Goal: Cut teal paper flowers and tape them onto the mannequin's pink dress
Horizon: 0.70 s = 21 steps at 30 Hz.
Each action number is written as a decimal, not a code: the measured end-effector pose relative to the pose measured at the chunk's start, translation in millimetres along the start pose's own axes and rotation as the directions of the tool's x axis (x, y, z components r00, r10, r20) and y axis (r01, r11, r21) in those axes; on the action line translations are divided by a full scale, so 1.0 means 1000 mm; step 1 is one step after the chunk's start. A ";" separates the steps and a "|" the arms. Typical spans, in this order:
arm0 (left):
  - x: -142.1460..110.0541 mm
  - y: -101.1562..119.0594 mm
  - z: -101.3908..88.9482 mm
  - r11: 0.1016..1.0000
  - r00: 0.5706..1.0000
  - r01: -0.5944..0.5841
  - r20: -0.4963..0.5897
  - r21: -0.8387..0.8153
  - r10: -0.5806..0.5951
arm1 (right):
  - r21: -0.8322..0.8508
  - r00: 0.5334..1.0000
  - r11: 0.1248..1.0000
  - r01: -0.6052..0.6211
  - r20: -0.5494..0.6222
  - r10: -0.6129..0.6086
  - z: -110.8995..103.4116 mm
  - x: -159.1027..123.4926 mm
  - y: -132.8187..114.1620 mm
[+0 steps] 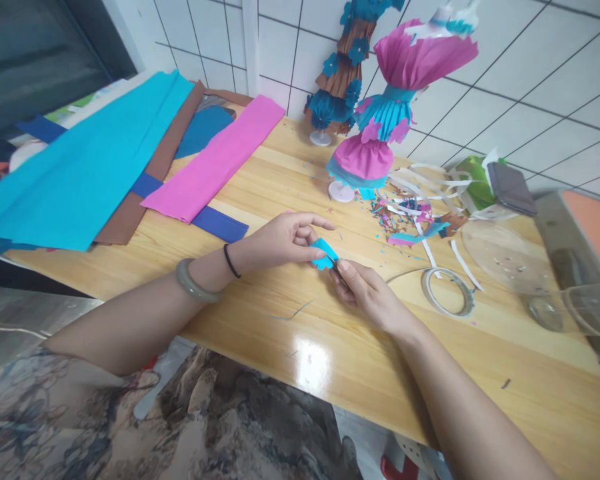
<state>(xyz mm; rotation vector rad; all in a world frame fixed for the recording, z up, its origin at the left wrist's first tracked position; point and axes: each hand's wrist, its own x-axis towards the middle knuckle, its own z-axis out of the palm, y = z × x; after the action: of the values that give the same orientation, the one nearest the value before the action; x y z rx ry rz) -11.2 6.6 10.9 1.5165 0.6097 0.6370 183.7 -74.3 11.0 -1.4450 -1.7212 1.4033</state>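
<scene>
Cropped patterned clothing (195, 420), left hand (285, 238) tight on turquoise paper (323, 261), right hand (367, 290) around mostly hidden dark tool (335, 265)

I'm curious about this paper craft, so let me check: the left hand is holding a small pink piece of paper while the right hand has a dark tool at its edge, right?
Not quite: the head view shows the small piece of paper is bright blue, not pink. The left hand does hold it, with the right hand's dark tool at its edge.
</scene>
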 end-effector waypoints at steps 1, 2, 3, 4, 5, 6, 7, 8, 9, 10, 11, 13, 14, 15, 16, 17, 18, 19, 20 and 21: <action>0.000 0.000 0.000 1.000 1.000 0.003 0.002 -0.006 -0.003 | 0.001 1.000 1.000 0.001 0.000 -0.001 0.000 0.000 0.000; 0.000 -0.001 0.000 1.000 1.000 0.005 0.004 -0.010 -0.005 | 0.002 1.000 1.000 0.002 -0.001 -0.002 0.000 0.000 0.000; 0.000 -0.001 0.000 1.000 1.000 0.006 0.006 -0.012 -0.006 | 0.004 1.000 1.000 0.004 -0.002 -0.004 0.000 0.000 0.000; 0.000 -0.001 -0.001 1.000 1.000 0.006 0.006 -0.011 -0.006 | 0.005 1.000 1.000 0.005 -0.003 -0.005 0.000 0.000 0.000; 0.000 -0.002 -0.001 1.000 1.000 0.004 0.006 -0.008 -0.004 | 0.005 1.000 1.000 0.005 -0.004 -0.005 0.000 0.000 0.000; 0.001 -0.002 -0.001 1.000 1.000 0.001 0.006 -0.003 -0.001 | 0.004 1.000 1.000 0.006 -0.003 -0.006 0.000 0.000 0.000; 0.001 -0.002 -0.001 1.000 1.000 -0.002 0.007 0.000 0.002 | 0.001 1.000 1.000 0.007 -0.003 -0.007 0.000 0.000 0.000; 0.000 -0.002 -0.001 1.000 1.000 -0.003 0.009 0.002 0.003 | -0.002 1.000 1.000 0.007 -0.002 -0.007 0.000 0.000 0.000; 0.000 -0.002 -0.001 1.000 1.000 -0.004 0.010 0.002 0.004 | -0.006 1.000 1.000 0.008 -0.002 -0.008 0.000 0.000 0.000; 0.000 -0.002 -0.001 1.000 1.000 -0.003 0.009 0.001 0.003 | -0.010 1.000 1.000 0.010 -0.003 -0.010 0.000 0.000 0.000; 0.000 -0.002 -0.001 1.000 1.000 -0.002 0.009 -0.001 0.002 | -0.014 1.000 1.000 0.010 -0.005 -0.011 0.000 0.000 0.000; 0.000 -0.002 -0.001 1.000 1.000 -0.002 0.008 -0.001 0.002 | -0.017 1.000 1.000 0.008 -0.008 -0.008 0.000 0.000 0.000; 0.000 -0.001 0.000 1.000 1.000 -0.003 0.008 -0.001 0.003 | -0.017 1.000 1.000 0.007 -0.008 -0.007 0.000 0.000 0.000; 0.001 -0.001 0.000 1.000 1.000 -0.004 0.009 0.001 0.004 | -0.014 1.000 1.000 0.006 -0.008 -0.007 0.000 0.001 0.000; 0.001 -0.001 0.000 1.000 1.000 -0.006 0.010 0.004 0.006 | -0.011 1.000 1.000 0.005 -0.005 -0.006 0.000 0.000 0.000; 0.001 -0.001 0.000 1.000 1.000 -0.006 0.009 0.007 0.006 | -0.008 1.000 1.000 0.006 -0.003 -0.006 0.000 0.000 0.000; 0.001 -0.001 0.000 1.000 1.000 -0.006 0.008 0.011 0.005 | -0.008 1.000 1.000 0.008 -0.001 -0.008 0.000 0.000 -0.001; 0.001 -0.001 0.000 1.000 1.000 -0.006 0.006 0.013 0.006 | -0.011 1.000 1.000 0.010 -0.002 -0.010 0.000 0.000 -0.001; 0.001 -0.001 0.000 1.000 1.000 -0.007 0.005 0.015 0.007 | -0.015 1.000 1.000 0.011 -0.002 -0.011 0.000 0.000 -0.001; 0.001 -0.001 0.000 1.000 1.000 -0.007 0.005 0.017 0.007 | -0.020 1.000 1.000 0.012 -0.004 -0.012 0.000 0.000 -0.002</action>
<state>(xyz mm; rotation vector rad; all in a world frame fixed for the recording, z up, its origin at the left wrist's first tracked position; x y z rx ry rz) -10.9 7.5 10.0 1.5358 0.6077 0.6349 183.2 -74.1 12.6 -1.4451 -1.7427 1.3800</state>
